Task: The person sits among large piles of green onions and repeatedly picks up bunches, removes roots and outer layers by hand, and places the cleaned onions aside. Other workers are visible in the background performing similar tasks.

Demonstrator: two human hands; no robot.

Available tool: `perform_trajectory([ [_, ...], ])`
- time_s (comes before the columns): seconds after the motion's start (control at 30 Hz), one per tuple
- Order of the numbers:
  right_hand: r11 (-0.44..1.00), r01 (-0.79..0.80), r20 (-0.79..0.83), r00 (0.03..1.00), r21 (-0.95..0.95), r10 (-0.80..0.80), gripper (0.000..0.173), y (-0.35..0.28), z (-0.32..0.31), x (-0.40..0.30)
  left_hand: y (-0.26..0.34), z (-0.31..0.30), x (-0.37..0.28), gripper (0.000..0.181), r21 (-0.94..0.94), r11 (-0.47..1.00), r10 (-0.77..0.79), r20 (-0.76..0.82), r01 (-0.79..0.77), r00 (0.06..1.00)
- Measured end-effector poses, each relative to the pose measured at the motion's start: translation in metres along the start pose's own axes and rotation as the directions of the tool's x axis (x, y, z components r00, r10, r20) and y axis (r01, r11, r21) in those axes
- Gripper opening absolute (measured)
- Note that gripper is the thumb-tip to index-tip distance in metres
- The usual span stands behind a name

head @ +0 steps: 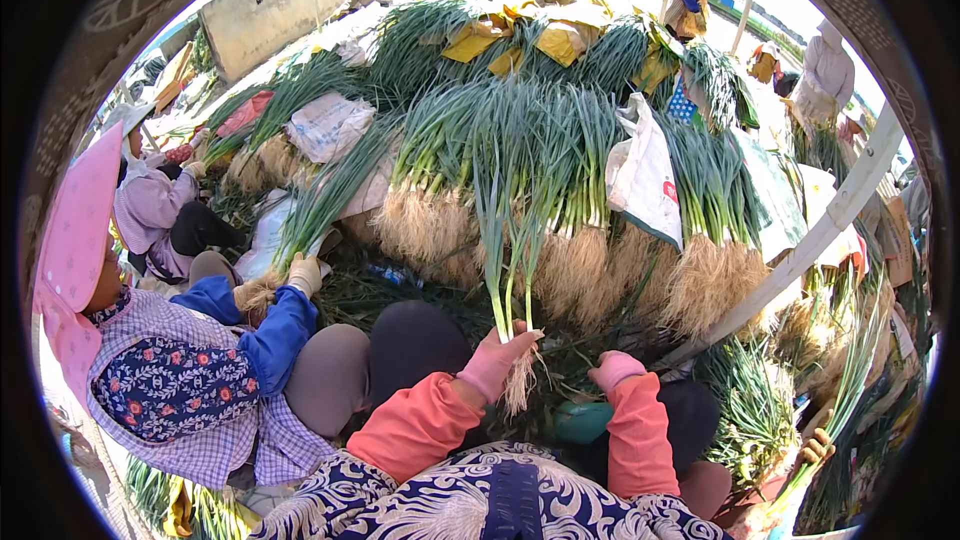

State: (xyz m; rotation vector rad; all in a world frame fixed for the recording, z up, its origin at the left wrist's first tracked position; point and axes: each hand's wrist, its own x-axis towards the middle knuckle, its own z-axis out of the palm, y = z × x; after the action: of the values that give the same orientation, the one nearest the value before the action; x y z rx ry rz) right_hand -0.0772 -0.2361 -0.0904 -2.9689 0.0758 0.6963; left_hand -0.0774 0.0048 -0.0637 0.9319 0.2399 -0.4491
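In a pink glove, my left hand (496, 361) grips a few green onions (508, 307) just above their roots. Their leaves point away from me, across the front of a large heap. Pale stringy roots (519, 388) hang below the fingers. My right hand (616, 370), also gloved in pink, is a short way to the right, above my knee, with its fingers curled. Whether anything is between those fingers is hard to see. Loose trimmed leaves (555, 360) lie dark between my knees, and a teal rounded object (581, 420) shows below the right hand.
Green onions (525, 135) are heaped before me, roots facing me, with white woven sacks (646, 172) among them. At left a co-worker's gloved hand (304, 274) holds another bunch. A slanted pole (817, 232) crosses at right, near a gloved hand (816, 448) with stalks.
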Motion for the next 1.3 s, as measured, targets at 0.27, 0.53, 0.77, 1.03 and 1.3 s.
perform_trajectory([
  [0.27, 0.586, 0.225, -0.277, 0.961, 0.779, -0.001, 0.024, -0.048, -0.021, 0.009, -0.013, -0.003, 0.001, 0.035, 0.132, 0.991, -0.012, 0.050, 0.006, 0.999],
  [0.53, 0.719, 0.527, -0.581, 0.786, 0.453, -0.210, 0.039, -0.106, -0.055, 0.035, -0.037, -0.010, 0.007, 0.043, 0.345, 0.932, 0.109, 0.020, -0.109, 0.994],
  [0.77, 0.905, 0.371, -0.423, 0.869, 0.211, -0.257, 0.030, -0.129, -0.081, 0.073, -0.039, -0.011, 0.012, 0.040, 0.535, 0.834, 0.163, -0.009, -0.133, 0.987],
  [1.03, 0.576, 0.320, -0.075, 0.910, 0.752, -0.408, 0.015, -0.102, -0.083, 0.051, -0.019, -0.004, 0.000, 0.043, 0.496, 0.857, 0.165, -0.005, -0.141, 0.986],
  [1.3, 0.788, 0.299, -0.261, 0.948, 0.538, -0.181, 0.034, -0.028, -0.043, 0.007, -0.031, -0.014, 0.011, 0.042, 0.486, 0.869, 0.131, -0.032, -0.100, 0.991],
])
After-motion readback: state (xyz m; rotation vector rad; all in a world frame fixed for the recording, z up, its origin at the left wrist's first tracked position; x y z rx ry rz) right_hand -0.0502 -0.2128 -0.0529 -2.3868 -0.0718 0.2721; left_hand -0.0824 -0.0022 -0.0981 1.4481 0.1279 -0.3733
